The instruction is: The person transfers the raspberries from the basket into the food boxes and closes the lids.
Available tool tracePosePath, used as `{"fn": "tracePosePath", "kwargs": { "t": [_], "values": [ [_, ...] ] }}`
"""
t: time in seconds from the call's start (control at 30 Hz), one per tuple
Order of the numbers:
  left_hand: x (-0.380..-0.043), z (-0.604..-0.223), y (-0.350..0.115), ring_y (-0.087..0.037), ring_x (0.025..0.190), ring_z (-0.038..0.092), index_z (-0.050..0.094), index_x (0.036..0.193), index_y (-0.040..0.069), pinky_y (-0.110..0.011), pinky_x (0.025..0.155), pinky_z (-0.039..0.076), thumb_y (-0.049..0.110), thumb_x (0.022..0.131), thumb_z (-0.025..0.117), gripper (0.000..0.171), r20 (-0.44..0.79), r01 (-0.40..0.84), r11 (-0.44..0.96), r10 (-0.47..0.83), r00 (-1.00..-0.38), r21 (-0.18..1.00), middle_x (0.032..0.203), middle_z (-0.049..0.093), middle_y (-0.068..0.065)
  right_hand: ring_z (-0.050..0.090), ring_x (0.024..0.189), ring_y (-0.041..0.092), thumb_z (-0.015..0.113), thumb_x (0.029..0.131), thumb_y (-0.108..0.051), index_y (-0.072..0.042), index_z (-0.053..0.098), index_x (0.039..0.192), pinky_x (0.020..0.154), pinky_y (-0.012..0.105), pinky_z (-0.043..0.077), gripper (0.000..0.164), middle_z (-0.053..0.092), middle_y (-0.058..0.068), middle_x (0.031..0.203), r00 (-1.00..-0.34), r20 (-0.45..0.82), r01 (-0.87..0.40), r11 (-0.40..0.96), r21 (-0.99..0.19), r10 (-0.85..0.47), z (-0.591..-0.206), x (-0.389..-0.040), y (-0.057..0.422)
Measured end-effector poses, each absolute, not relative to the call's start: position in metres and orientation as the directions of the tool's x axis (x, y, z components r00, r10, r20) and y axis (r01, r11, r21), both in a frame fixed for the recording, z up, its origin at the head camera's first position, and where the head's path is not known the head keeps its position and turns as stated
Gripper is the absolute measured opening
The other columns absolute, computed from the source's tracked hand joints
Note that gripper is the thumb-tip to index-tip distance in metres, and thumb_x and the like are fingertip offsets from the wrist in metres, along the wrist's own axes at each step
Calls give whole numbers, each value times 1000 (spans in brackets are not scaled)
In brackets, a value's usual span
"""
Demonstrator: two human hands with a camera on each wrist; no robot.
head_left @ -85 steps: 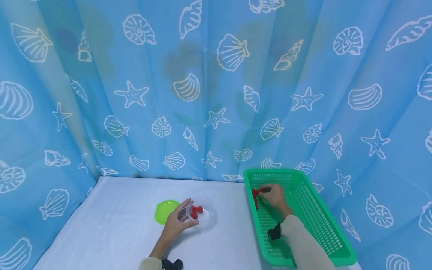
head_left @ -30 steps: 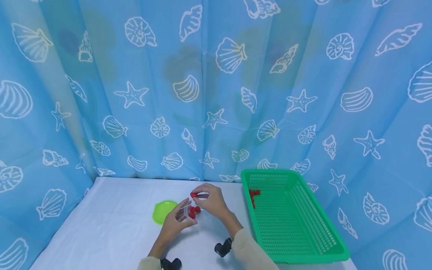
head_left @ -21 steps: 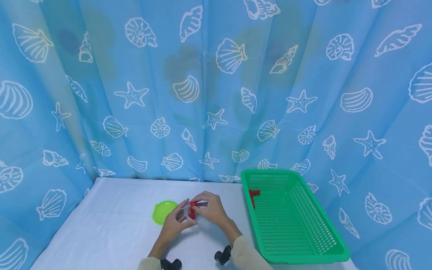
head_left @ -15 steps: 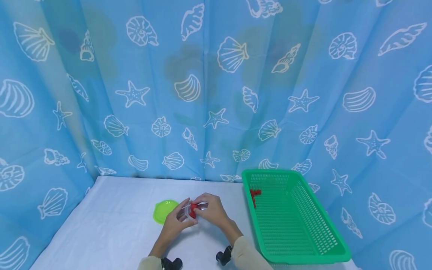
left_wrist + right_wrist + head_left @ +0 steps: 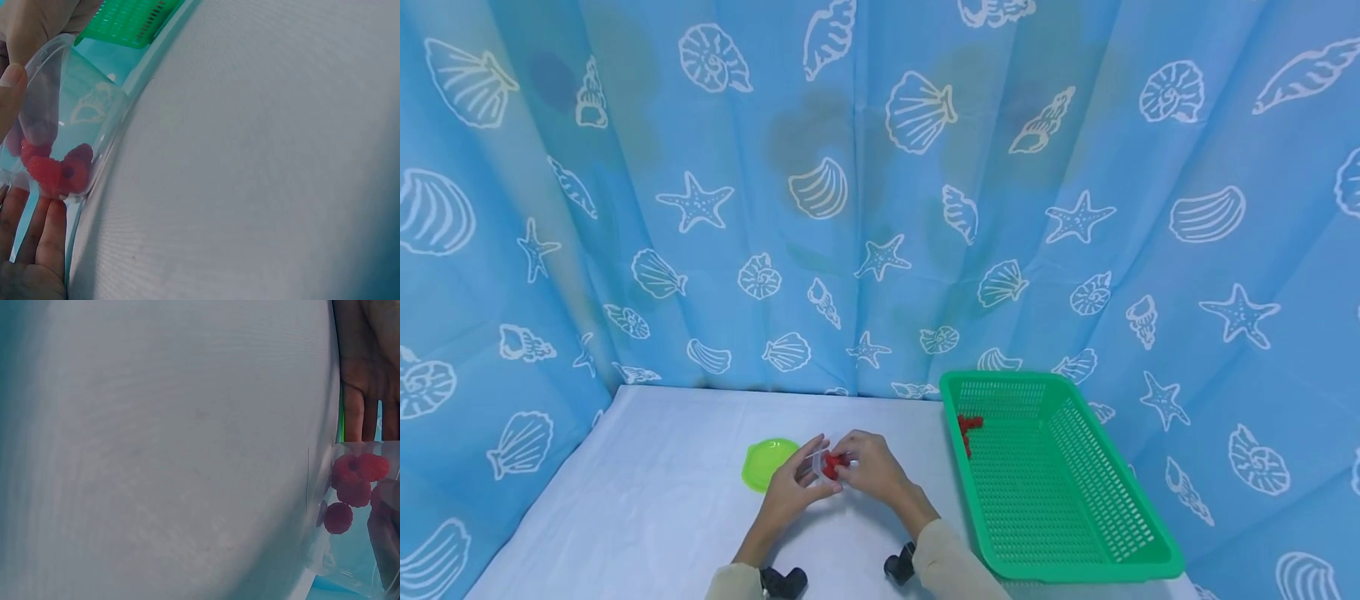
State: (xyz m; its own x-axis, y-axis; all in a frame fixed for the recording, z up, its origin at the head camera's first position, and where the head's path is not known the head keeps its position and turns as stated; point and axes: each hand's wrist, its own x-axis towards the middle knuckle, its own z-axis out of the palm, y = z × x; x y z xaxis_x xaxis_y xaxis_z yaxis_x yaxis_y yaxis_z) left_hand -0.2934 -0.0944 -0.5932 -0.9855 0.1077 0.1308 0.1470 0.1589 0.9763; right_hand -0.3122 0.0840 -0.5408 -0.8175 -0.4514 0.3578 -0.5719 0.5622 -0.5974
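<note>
My left hand point(image 5: 784, 498) holds a small clear plastic container point(image 5: 103, 103) over the white table, thumb on one side and fingers on the other. Several red raspberries point(image 5: 354, 491) sit inside, at the bottom. From the right, my right hand point(image 5: 877, 473) reaches into the container's mouth. Its fingertips pinch one more raspberry point(image 5: 376, 496), close beside the others in the right wrist view; part of that hand is cut off there. Behind the left hand lies a lime-green lid point(image 5: 764, 463) on the table.
A green perforated basket point(image 5: 1063, 573) stands on the table to the right. More raspberries point(image 5: 968, 423) lie along its far left inner side. A blue shell-patterned curtain point(image 5: 880, 217) hangs behind the table and along both sides.
My right hand was in the basket at the raspberries; it moved left with one and lowered its fingers into the container. My left hand stays in place, holding the container.
</note>
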Motion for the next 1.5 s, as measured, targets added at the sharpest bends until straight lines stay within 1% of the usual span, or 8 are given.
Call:
{"fn": "tracePosePath", "kwargs": {
  "t": [0.2,0.43,0.53,0.77,0.93,1.17,1.3,1.5],
  "values": [
    [-293,-593,-94,-30,131,48,42,149,18,-39,104,43,38,72,86,91,143,161,166,113,-983,973,146,48,-4,65,92,6,78,82,-8,-10,76,103,82,17,53,21,66,-3,97,-826,345,-559,572,-600,-446,-537,-310,83],
    [-293,-591,-95,-25,132,48,44,148,21,-35,104,42,39,69,88,92,112,127,143,110,-988,982,145,50,2,66,92,8,80,81,-11,-12,76,102,81,24,57,22,66,-4,97,-842,330,-534,582,-613,-426,-533,-306,82],
    [-293,-591,-95,-28,132,47,43,148,19,-37,104,42,37,71,87,91,113,130,147,113,-987,981,146,48,-2,66,93,10,80,81,-12,-13,76,102,81,25,57,22,67,-5,99,-846,343,-531,583,-615,-409,-529,-307,82],
    [-292,-591,-94,-29,133,46,44,148,22,-40,105,42,28,74,87,85,95,109,177,86,-992,978,144,50,-1,68,96,9,77,85,-18,-16,75,106,82,23,55,21,67,-5,104,-808,472,-585,576,-571,-353,-483,-318,90],
    [-292,-590,-94,-30,133,46,44,148,21,-43,105,41,29,74,86,85,100,117,175,98,-990,978,143,52,-1,69,98,14,76,86,-14,-12,75,106,81,25,56,20,68,1,106,-785,542,-606,557,-568,-302,-439,-334,114],
    [-292,-592,-94,-30,133,46,46,146,22,-43,105,41,29,72,87,85,95,110,170,92,-991,979,142,53,-1,71,84,31,77,78,6,3,74,93,76,37,60,15,70,14,94,-721,674,-673,393,-627,-161,-420,-369,176],
    [-293,-593,-94,-30,132,47,46,146,23,-42,105,41,28,72,87,85,97,111,170,88,-991,979,141,53,-1,71,82,32,77,80,2,1,75,92,75,40,60,12,70,16,93,-785,612,-592,406,-696,-96,-434,-380,216],
    [-293,-592,-93,-29,133,46,45,147,22,-41,105,41,29,73,87,86,97,113,171,98,-990,979,142,52,0,68,90,32,75,84,-4,4,73,101,78,41,59,19,71,17,96,-895,444,-394,535,-747,-40,-465,-387,265]
  ]
}}
